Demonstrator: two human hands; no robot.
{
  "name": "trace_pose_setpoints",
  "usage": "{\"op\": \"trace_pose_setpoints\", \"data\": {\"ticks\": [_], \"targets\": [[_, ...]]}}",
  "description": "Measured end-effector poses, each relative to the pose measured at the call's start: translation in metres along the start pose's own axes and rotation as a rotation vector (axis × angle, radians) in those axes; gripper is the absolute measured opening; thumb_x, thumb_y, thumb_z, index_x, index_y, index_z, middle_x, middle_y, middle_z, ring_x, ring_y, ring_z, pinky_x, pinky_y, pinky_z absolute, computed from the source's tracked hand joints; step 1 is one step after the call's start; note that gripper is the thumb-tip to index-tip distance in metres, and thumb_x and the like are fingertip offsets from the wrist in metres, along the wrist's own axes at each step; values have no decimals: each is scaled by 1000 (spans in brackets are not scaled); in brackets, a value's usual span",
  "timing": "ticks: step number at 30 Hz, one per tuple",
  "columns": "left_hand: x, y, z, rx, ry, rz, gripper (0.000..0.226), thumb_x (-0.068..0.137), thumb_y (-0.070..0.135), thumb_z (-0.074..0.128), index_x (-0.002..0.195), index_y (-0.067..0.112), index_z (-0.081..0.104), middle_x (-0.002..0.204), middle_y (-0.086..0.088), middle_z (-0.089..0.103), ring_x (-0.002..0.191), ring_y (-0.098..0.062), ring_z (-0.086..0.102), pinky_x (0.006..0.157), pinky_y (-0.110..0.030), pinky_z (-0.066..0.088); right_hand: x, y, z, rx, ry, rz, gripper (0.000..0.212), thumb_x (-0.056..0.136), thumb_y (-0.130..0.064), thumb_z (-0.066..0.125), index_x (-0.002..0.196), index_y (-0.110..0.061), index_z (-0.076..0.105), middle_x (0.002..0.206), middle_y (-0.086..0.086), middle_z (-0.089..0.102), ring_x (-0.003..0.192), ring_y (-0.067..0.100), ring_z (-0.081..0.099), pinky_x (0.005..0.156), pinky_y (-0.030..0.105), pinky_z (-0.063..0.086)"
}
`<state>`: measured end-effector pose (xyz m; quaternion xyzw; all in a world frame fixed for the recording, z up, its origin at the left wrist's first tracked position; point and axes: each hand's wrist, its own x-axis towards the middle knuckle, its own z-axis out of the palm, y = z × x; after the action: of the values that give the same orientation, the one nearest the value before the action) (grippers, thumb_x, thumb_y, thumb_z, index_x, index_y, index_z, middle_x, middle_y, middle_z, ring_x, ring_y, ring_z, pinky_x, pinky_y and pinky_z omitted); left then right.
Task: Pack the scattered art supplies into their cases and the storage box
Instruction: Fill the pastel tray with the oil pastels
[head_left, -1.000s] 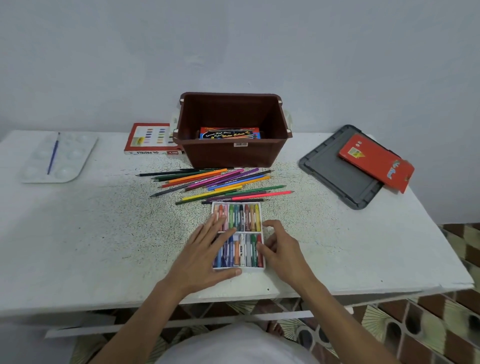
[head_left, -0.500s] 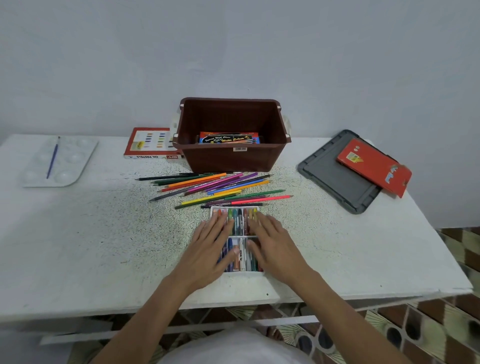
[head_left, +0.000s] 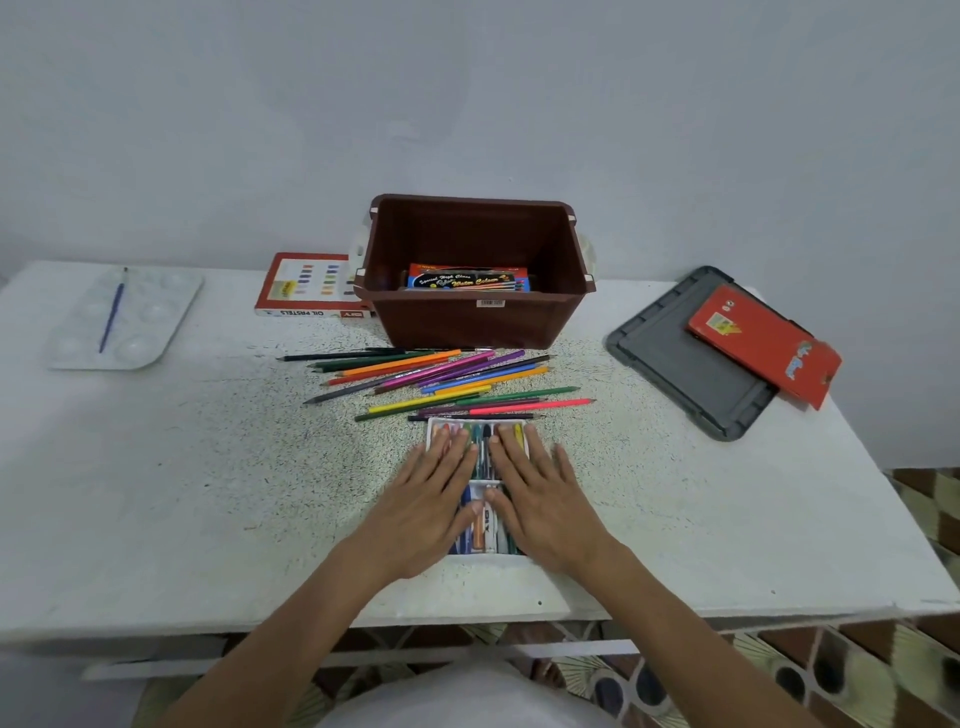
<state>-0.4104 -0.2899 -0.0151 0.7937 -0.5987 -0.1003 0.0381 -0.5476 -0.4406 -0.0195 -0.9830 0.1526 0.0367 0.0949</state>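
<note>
Pastels sit in their white tray at the near edge of the bench, about midway along it. Both your hands now lie flat on them with fingers straight and gripping nothing, the left hand on the left rows and the right hand on the right. A second ago your right hand was only at the tray's right side. Since then both have slid toward its far end (a levelling press, I judge), so the sticks look seated and the tray should be ready for its case.

Just beyond the tray the coloured pencils lie loose, not yet packed. Past them, at the far edge, stands the brown storage box with a water-colour pack inside, and the oil pastels case is just beside it on the left. Toward the far right corner a red case lies on the grey lid.
</note>
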Motion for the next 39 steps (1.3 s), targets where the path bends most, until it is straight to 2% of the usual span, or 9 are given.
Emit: {"op": "trace_pose_setpoints", "data": {"ticks": [2,5,11,18,23,26,33,39], "targets": [[0,-6,-4,-14,-20,28,75,92,65,-11,150,19,-22,155,1,-34,140,-11,-37,118,-36,-17,0,0,-2,9,1,-11,75,94,-62,-15,156,-21,-6,162,-1,-19,148,24,-24,121,50,-8],[-2,-20,-4,7,5,83,70,101,61,5,152,18,-19,158,3,-29,143,-9,-31,121,-36,-11,0,2,-4,-24,31,-87,68,102,-58,-2,157,-19,2,164,0,-10,150,22,-18,122,50,-4],[-4,-34,-6,69,-4,156,70,103,58,9,151,18,-21,159,2,-28,144,-10,-30,119,-37,-10,2,6,-4,-40,-23,-179,64,105,-56,14,157,-24,-4,164,-5,-16,149,15,-23,122,49,-4],[-5,-33,-4,38,12,158,68,104,56,9,151,18,-21,158,3,-30,145,-11,-29,119,-38,-10,3,6,-3,-54,-29,-164,65,104,-58,12,158,-24,-3,164,-5,-13,150,17,-20,122,54,5],[-8,-36,-3,32,27,171,70,103,57,14,154,18,-16,160,3,-25,147,-14,-24,120,-40,-6,1,8,-6,-43,-17,-170,65,104,-60,15,157,-29,-4,164,-5,-15,149,18,-22,123,50,-1],[-9,-40,-2,20,40,184,70,103,57,18,155,20,-11,162,3,-21,148,-15,-19,120,-41,-3,-1,8,-7,-43,-4,-173,65,103,-62,12,157,-30,-1,165,-4,-11,150,18,-20,122,50,1],[-10,-38,2,-10,46,165,67,104,56,16,154,22,-14,161,6,-24,148,-13,-21,119,-43,-4,-1,8,-6,-42,-16,-164,64,103,-62,12,157,-32,-5,164,-6,-14,150,17,-21,122,50,0],[-12,-40,6,-66,132,161,57,107,42,15,156,21,-6,163,4,-16,150,-14,-14,121,-40,1,1,2,-8,60,-13,-118,64,101,-64,10,156,-35,-2,163,-10,-16,149,14,-23,122,47,-7]]}}
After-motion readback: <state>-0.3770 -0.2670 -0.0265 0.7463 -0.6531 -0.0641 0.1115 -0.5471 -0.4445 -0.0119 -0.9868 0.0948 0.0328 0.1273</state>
